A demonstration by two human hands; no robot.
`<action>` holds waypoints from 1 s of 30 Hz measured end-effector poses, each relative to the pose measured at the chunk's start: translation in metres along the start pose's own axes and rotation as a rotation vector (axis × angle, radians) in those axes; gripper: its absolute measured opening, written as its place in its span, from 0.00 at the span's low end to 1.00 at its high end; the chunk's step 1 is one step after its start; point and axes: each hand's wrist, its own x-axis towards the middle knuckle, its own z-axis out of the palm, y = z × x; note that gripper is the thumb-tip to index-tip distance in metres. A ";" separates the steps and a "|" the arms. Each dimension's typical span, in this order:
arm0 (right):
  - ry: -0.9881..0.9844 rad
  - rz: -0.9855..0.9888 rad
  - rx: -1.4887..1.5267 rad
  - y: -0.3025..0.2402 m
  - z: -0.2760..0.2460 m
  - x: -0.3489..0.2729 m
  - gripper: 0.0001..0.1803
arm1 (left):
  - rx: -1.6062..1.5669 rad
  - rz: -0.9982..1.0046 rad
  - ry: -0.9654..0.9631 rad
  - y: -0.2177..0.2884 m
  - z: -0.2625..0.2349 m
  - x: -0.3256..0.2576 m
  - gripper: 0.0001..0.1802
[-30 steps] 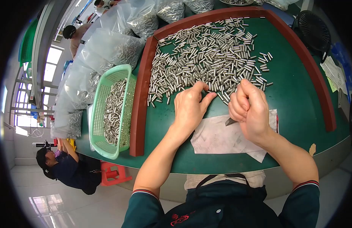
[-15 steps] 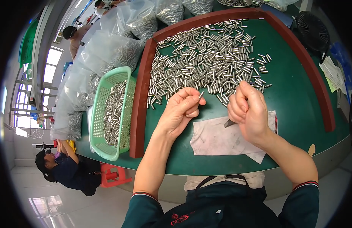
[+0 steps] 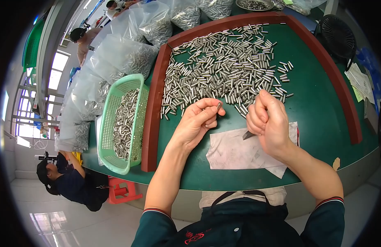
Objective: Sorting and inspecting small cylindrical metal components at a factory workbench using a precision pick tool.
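Between the thumb and forefinger of my left hand (image 3: 197, 121), a small metal pin (image 3: 219, 106) is pinched. My right hand (image 3: 269, 123) is curled into a fist just to the right, around a tool whose dark, flat, pointed end (image 3: 248, 135) sticks out below the fingers. The rest of that tool is hidden in the palm. Beneath the right hand lies a stained whitish cloth (image 3: 233, 152) on the green table (image 3: 318, 103). Beyond both hands spreads a large heap of shiny metal pins (image 3: 223, 61).
A dark red wooden frame (image 3: 152, 123) borders the heap. Left of it stands a green basket (image 3: 103, 127) holding more pins. Plastic bags (image 3: 116, 55) of pins line the far left edge. At the right are a black fan (image 3: 337, 37) and papers (image 3: 360, 80). Co-workers (image 3: 71, 181) sit at the left.
The pin in my left fingertips has tipped more upright, and that hand sits slightly lower. My right hand keeps its grip. The whole view has shifted slightly.
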 end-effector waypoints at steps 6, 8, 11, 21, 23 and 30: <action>0.015 0.015 -0.001 -0.001 0.001 -0.001 0.22 | 0.043 -0.042 -0.008 0.002 0.004 -0.003 0.07; 0.015 0.012 0.000 0.000 0.000 0.000 0.23 | 0.109 -0.080 -0.051 0.004 0.011 -0.009 0.07; 0.015 -0.002 -0.054 0.000 0.000 0.001 0.24 | 0.479 -0.149 -0.044 0.006 0.024 -0.017 0.06; -0.020 -0.034 -0.058 0.000 0.001 -0.002 0.23 | 1.480 0.479 0.000 -0.022 0.041 -0.030 0.05; -0.051 -0.062 -0.029 0.000 0.000 -0.003 0.24 | 1.479 0.285 -0.026 -0.008 0.048 -0.034 0.09; -0.065 -0.081 -0.041 0.007 0.002 -0.008 0.24 | 1.407 0.281 0.002 -0.012 0.043 -0.032 0.05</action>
